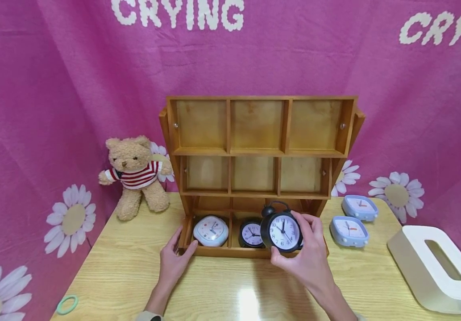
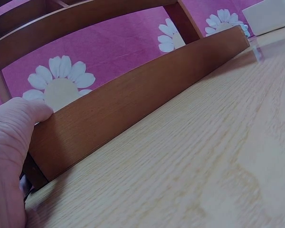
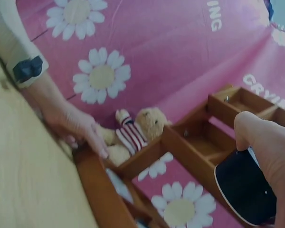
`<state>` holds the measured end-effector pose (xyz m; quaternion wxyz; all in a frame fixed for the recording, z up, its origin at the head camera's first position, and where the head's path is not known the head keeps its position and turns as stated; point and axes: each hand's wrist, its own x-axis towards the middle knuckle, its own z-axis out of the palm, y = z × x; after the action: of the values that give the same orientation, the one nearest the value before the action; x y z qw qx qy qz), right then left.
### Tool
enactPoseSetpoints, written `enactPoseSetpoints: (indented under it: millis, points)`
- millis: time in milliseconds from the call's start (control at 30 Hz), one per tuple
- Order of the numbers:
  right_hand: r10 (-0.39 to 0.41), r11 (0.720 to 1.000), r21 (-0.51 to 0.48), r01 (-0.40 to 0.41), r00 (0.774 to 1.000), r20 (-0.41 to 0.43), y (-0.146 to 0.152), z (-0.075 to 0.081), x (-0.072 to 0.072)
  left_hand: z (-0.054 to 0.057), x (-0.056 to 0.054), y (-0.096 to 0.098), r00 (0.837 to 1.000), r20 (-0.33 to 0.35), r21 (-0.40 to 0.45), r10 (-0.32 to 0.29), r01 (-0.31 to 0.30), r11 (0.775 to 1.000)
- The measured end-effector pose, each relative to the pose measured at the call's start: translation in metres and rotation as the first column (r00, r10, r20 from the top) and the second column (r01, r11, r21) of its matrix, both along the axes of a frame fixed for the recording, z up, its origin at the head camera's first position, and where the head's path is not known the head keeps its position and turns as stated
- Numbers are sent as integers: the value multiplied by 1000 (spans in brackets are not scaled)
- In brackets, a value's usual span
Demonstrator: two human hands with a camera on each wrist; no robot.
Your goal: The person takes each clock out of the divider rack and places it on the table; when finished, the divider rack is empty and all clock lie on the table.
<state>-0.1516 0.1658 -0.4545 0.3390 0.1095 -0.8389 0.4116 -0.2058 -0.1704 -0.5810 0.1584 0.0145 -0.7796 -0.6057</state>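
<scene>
My right hand (image 1: 309,256) grips a black twin-bell alarm clock (image 1: 284,232) by its sides, face toward me, in front of the right part of the shelf's bottom tier. The black back of this clock (image 3: 244,187) shows in the right wrist view. With thumb over the front board, my left hand (image 1: 173,264) holds the left front corner of the wooden shelf (image 1: 230,252). In the bottom tier, a pale blue-white clock (image 1: 211,231) lies in the left compartment. A second black clock (image 1: 251,234) sits in the middle one, partly behind the held clock.
Two light blue clocks (image 1: 348,232) lie right of the shelf, near a white tissue box (image 1: 435,272). A teddy bear (image 1: 135,174) sits at the back left. A green ring (image 1: 67,304) lies at the table's front left. Behind hangs a pink cloth (image 1: 286,58).
</scene>
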Motion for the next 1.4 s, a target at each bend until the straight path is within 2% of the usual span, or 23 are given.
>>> enactPoseSetpoints:
  millis: [333, 500, 700, 933, 1200, 1400]
  points:
    - [-39, 999, 6, 39, 998, -41, 49, -33, 18, 1, 0, 1, 1000, -9, 1, 5, -5, 1000]
    - [-80, 996, 29, 82, 996, -48, 83, -54, 23, 0, 0, 2, 1000, -10, 11, 6, -6, 1000]
    - [-114, 991, 62, 117, 992, -47, 126, -75, 27, 4, 2, 3, 1000, -4, 31, 7, -7, 999]
    - [-141, 986, 90, 140, 990, 4, 168, -94, 33, 5, 0, 5, 999, 31, 33, 25, -26, 999]
    - [-184, 967, 189, 173, 982, 42, 198, -114, 33, 5, 0, 3, 1000, 10, 36, 8, -8, 999]
    - [-228, 939, 290, 185, 966, 120, 214, -124, 36, 1, 1, 2, 1000, 3, 24, -2, 2, 1000]
